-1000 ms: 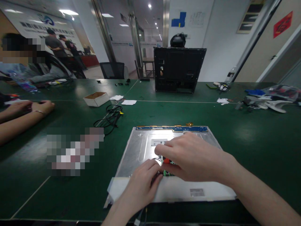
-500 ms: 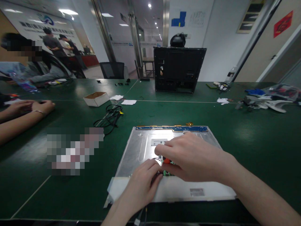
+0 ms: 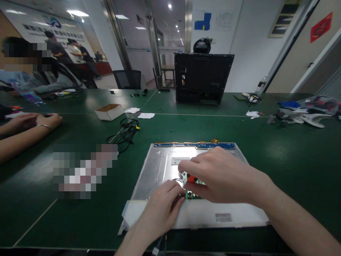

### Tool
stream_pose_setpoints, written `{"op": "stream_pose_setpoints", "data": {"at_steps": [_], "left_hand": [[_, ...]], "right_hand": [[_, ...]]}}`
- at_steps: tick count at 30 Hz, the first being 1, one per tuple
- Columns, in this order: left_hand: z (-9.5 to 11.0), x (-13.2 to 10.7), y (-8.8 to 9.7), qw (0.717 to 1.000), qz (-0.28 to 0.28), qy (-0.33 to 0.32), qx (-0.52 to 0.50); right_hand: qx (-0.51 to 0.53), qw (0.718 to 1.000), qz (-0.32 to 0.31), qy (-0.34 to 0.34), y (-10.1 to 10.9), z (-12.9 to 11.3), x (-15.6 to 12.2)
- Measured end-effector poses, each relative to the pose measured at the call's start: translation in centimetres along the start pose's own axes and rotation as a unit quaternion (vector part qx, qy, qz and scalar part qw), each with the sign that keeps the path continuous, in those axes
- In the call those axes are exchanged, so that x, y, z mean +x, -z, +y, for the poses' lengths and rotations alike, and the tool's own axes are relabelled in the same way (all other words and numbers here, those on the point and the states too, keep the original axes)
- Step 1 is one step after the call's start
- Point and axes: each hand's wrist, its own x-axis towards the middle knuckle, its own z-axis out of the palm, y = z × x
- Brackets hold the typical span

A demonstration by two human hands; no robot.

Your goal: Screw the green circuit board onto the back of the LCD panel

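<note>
Since half a second ago my right hand has risen slightly, fingers pinched on the small green board at lower centre over the metal panel; I judge it is coming loose. My left hand curls against it, grip unclear. The green table carries a black chassis at upper centre, in an office.
</note>
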Motion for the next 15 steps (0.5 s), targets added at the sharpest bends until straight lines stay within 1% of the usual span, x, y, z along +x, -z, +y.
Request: {"op": "stream_pose_setpoints", "data": {"at_steps": [15], "left_hand": [[0.70, 0.02, 0.56, 1.000, -0.004, 0.011, -0.001]], "right_hand": [[0.006, 1.000, 0.004, -0.006, 0.22, 0.18, -0.05]]}}
